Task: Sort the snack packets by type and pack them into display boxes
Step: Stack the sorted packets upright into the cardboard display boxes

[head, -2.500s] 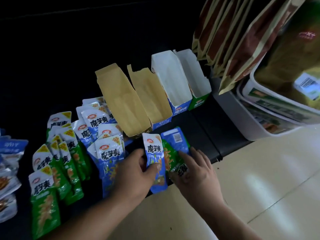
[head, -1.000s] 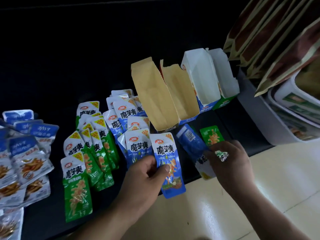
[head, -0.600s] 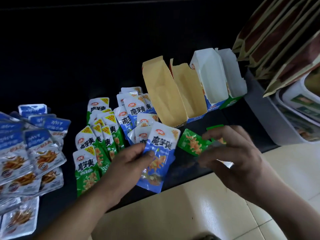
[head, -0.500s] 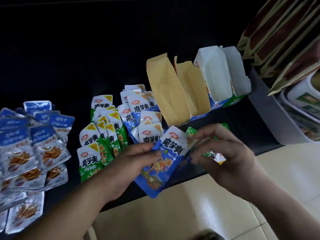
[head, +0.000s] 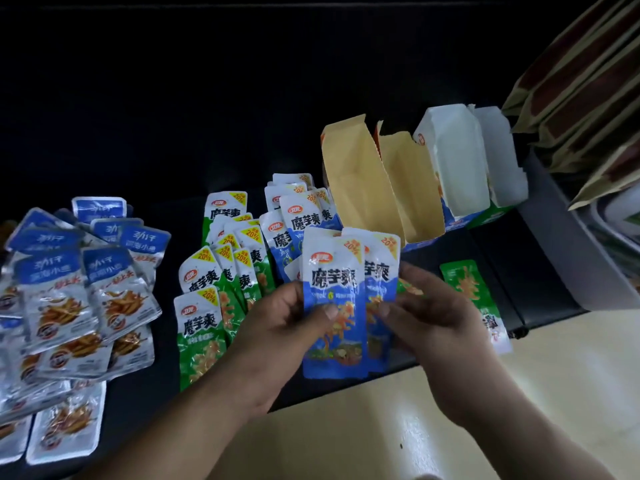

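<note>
Fingers of the left hand (head: 284, 334) curl behind a blue packet (head: 332, 299), with the thumb pressed on its printed face, so the pouch is pinched about halfway up. The right hand (head: 436, 317) does the same with a second blue packet (head: 382, 271), thumb on the front. This one is tucked behind the first and sticks out to its right. Both are held upright, overlapping, just above the near edge of the dark counter (head: 460, 244).

These pouches look light, thin and glossy, so I judge them limp and rather slippery. A pinch across the flat middle, or on the sealed top edge, should hold better than squeezing the filled lower part. Squared into a small stack they would likely drop into a box more neatly than singly.

Four display boxes (head: 356, 181) stand open at the back, two lined tan and two lined white, and all look unfilled from here. A green packet (head: 467, 282) lies flat just right of the right hand. To the left a blue pile (head: 298, 209) and a green pile (head: 214, 271) sit side by side. Silver fish packets (head: 69, 292) are spread further left, well apart from the boxes. Brown bags (head: 581, 91) hang at the far right above a white tub (head: 561, 244).
</note>
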A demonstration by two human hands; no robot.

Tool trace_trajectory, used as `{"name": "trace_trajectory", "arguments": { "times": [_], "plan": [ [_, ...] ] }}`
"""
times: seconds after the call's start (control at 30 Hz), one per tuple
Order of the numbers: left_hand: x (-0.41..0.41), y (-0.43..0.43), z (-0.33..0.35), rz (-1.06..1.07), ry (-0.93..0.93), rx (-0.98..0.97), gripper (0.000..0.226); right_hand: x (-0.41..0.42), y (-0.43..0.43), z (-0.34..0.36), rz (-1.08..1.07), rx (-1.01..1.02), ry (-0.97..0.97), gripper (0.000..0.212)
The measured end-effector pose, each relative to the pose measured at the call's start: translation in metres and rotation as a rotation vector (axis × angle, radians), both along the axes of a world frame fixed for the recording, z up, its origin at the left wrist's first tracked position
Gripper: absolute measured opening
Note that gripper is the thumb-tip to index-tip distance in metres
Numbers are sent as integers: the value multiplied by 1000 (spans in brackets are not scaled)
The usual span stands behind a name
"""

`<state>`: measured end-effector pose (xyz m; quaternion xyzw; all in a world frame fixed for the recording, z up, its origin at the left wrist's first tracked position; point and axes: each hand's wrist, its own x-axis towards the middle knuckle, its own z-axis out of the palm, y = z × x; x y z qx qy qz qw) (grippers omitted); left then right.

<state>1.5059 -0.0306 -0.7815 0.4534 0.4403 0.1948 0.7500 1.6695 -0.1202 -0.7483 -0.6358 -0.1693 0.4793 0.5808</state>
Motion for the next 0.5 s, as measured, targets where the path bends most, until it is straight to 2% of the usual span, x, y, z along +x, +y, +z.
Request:
{"name": "trace_trajectory", "arguments": {
  "times": [0.07, 0.17, 0.23, 0.37, 0.5],
  "plan": [
    [-1, -2, 2, -5, 41, 72, 30, -8, -2, -1, 24, -34, -32, 35],
    [-1, -9, 4, -77, 107, 152, 32, -15, 3, -1, 137, -18, -176, 40],
    [-2, -8, 4, -28, 113, 133, 33, -16, 11, -4, 199, -30, -283, 43],
    [-6, 11, -1, 182, 186, 223, 29, -13, 24, -18, 95, -84, -426, 36],
    [7, 38, -9, 225, 279, 365, 26, -7, 16, -27, -21, -137, -370, 24]
  ]
}}
